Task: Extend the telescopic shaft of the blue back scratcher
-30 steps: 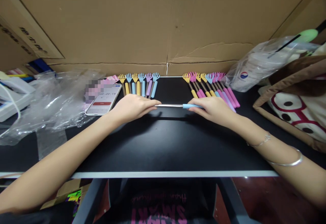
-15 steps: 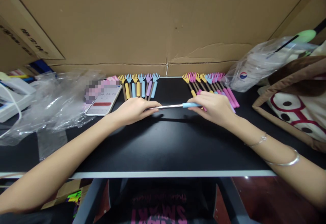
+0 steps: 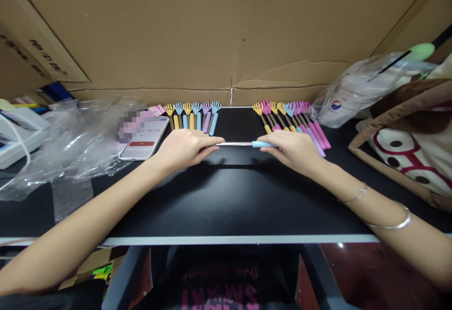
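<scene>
A back scratcher with a thin metal rod and a light blue handle is held level above the black table, between my two hands. My left hand pinches the rod's left end; the scratcher's claw end is hidden behind those fingers. My right hand grips the blue handle between thumb and fingers. Behind my left hand lies a row of back scratchers with yellow, blue and purple claws. Another row of scratchers, in yellow, pink, blue and purple, lies behind my right hand, which partly covers it.
On the left, a phone showing a timer lies next to crumpled clear plastic bags. To the right stand a bagged drink cup and a cloth bag. A cardboard wall closes off the back of the table.
My left hand has risen slightly and shifted along the rod. The handle has dipped a little less than a finger's width up, staying in my right hand.
</scene>
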Motion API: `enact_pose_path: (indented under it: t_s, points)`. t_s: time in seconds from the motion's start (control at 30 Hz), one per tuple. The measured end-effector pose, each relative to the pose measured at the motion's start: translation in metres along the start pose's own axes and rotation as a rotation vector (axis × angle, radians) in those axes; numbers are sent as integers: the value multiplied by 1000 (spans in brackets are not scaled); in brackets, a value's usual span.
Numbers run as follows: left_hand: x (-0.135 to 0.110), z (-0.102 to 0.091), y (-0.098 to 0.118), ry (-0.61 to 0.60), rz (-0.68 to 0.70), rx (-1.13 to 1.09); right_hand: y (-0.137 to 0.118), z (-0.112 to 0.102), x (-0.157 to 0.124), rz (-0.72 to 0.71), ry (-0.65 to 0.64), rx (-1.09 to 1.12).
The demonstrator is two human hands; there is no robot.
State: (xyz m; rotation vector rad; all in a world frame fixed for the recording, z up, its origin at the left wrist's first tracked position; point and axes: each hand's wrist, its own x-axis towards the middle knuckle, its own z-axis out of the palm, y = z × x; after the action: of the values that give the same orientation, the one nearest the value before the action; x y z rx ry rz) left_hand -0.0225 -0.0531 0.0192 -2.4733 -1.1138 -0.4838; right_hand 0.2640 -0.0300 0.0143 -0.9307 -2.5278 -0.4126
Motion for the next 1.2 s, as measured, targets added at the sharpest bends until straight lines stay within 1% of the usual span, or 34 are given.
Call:
enact_pose_path:
  t_s: [0.17,0.27,0.43,0.5,0.57,0.67,0.93,1.07,1.2]
  points:
    - [-1,2,0,49,65,72,0,2,0,70,-162,133]
    - [-1,3,0,84,100,105,1,3,0,95,-226,193]
    - [-1,1,2,197,148,226,1,2,1,126,-272,285]
    - [-1,1,3,208,154,246,1,1,1,134,-265,277]
    - [-1,1,3,181,151,229,1,1,0,133,-252,255]
    - [-1,1,4,104,132,170,0,1,-1,112,-228,218]
    - [0,1,8,-97,-17,-23,0,-1,0,62,-154,94]
    - [1,1,10,-199,-103,-141,1,0,-1,-3,-91,29]
    - [3,-1,11,-312,-152,-273,1,0,-1,-72,-6,-44]
